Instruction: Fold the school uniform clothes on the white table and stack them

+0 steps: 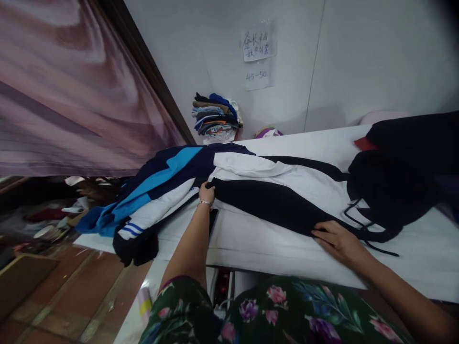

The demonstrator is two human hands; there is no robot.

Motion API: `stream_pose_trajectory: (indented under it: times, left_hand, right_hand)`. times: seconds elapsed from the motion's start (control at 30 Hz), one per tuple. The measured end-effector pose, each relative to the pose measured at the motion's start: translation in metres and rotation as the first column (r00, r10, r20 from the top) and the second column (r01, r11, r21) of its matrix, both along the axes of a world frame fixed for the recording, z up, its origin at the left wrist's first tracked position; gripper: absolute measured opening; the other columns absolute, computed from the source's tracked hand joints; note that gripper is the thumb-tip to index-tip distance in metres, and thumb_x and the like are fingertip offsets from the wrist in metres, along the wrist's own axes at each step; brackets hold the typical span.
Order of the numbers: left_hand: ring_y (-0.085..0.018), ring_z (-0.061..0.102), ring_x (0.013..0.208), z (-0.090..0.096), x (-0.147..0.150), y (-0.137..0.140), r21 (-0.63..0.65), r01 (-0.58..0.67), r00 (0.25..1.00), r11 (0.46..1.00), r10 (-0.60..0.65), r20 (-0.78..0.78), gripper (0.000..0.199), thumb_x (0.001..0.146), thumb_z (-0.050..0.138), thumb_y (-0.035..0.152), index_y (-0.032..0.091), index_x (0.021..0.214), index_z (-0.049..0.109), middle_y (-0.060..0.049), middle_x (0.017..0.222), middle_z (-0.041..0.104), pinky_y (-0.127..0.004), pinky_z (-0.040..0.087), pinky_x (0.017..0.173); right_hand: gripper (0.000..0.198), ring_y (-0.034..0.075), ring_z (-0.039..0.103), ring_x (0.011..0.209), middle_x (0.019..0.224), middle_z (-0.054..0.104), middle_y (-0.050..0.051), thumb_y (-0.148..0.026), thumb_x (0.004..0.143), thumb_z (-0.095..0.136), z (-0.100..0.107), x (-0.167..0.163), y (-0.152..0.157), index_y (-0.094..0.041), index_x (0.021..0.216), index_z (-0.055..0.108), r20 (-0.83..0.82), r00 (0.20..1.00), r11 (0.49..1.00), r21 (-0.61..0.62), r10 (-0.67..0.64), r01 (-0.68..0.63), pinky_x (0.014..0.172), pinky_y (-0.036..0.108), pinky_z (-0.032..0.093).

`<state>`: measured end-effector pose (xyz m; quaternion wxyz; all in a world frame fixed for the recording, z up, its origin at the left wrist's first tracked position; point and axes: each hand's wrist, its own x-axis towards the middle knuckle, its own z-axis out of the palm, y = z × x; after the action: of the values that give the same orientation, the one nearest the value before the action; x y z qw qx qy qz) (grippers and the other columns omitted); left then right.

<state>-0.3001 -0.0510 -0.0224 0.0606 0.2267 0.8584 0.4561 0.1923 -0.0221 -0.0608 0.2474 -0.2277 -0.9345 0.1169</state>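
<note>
A black-and-white hoodie [272, 203] lies stretched lengthwise over the white tabletop, its dark hood and drawstrings toward the right. My left hand [207, 193], with a bracelet at the wrist, grips the left end of the black panel. Farther right, my right hand [333, 239] pinches the near edge of the same panel below the hood. A navy and bright-blue garment [158, 177] is spread out to the left of my left hand. In front of it, a white sleeve with blue stripes [154, 217] ends in a black part over the table's edge.
Folded clothes [217, 114] are stacked against the wall, with handwritten paper signs [258, 45] above. Dark clothing [419, 138] is heaped at the right. A pink curtain [79, 91] hangs at the left, over a cluttered tiled floor [71, 286]. The white table [258, 243] runs along the wall.
</note>
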Motion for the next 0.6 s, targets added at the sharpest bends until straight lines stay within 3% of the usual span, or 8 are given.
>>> stream_pose_trajectory:
  times: [0.13,0.27,0.37,0.47,0.6]
  left_hand:
    - [-0.018,0.061,0.110,0.006,-0.001,-0.005,0.023,0.053,0.997,0.998,-0.051,-0.061,0.046,0.079,0.062,0.018,0.017,0.125,0.055,-0.008,0.121,0.064,-0.027,0.047,0.096]
    - [-0.021,0.058,0.116,0.011,-0.006,-0.002,-0.206,0.093,0.978,0.974,-0.127,-0.163,0.049,0.081,0.061,0.020,0.015,0.129,0.053,-0.011,0.127,0.061,-0.029,0.044,0.099]
    - [-0.026,0.059,0.114,0.005,-0.008,0.000,-0.310,0.098,0.980,0.946,-0.146,-0.137,0.052,0.076,0.065,0.017,0.014,0.127,0.055,-0.014,0.122,0.064,-0.035,0.045,0.097]
    - [-0.027,0.059,0.115,0.000,-0.008,0.000,-0.368,0.100,0.978,0.924,-0.160,-0.136,0.055,0.076,0.064,0.018,0.017,0.130,0.052,-0.013,0.123,0.063,-0.035,0.045,0.096]
    - [-0.031,0.054,0.120,0.003,-0.003,-0.004,-0.418,0.077,0.972,0.905,-0.162,-0.171,0.057,0.075,0.065,0.023,0.017,0.130,0.052,-0.016,0.128,0.059,-0.040,0.042,0.098]
  right_hand:
    - [0.023,0.021,0.062,0.095,0.103,0.066,0.008,-0.029,0.092,0.051,0.020,-0.003,-0.002,-0.024,0.104,0.070,-0.075,0.997,0.998,-0.061,0.006,-0.010,0.075,0.034,0.056]
    - [0.031,0.024,0.051,0.122,0.127,0.059,0.010,-0.028,0.094,0.047,0.032,-0.014,0.002,-0.023,0.121,0.061,-0.182,0.983,1.000,-0.003,-0.019,0.018,0.097,0.042,0.047]
    - [0.048,0.029,0.033,0.137,0.147,0.042,0.011,-0.041,0.094,0.044,0.018,-0.025,0.013,-0.022,0.138,0.047,0.015,0.995,0.995,0.021,-0.099,0.098,0.108,0.053,0.034]
    - [0.061,0.030,0.030,0.139,0.149,0.037,0.012,-0.054,0.092,0.041,-0.003,-0.031,0.026,-0.021,0.143,0.041,0.243,0.961,0.990,-0.018,-0.132,0.141,0.109,0.056,0.028]
    - [0.064,0.027,0.026,0.141,0.152,0.033,0.010,-0.058,0.093,0.035,-0.004,-0.027,0.036,-0.022,0.145,0.038,0.328,0.942,0.984,-0.134,-0.071,0.121,0.112,0.052,0.026]
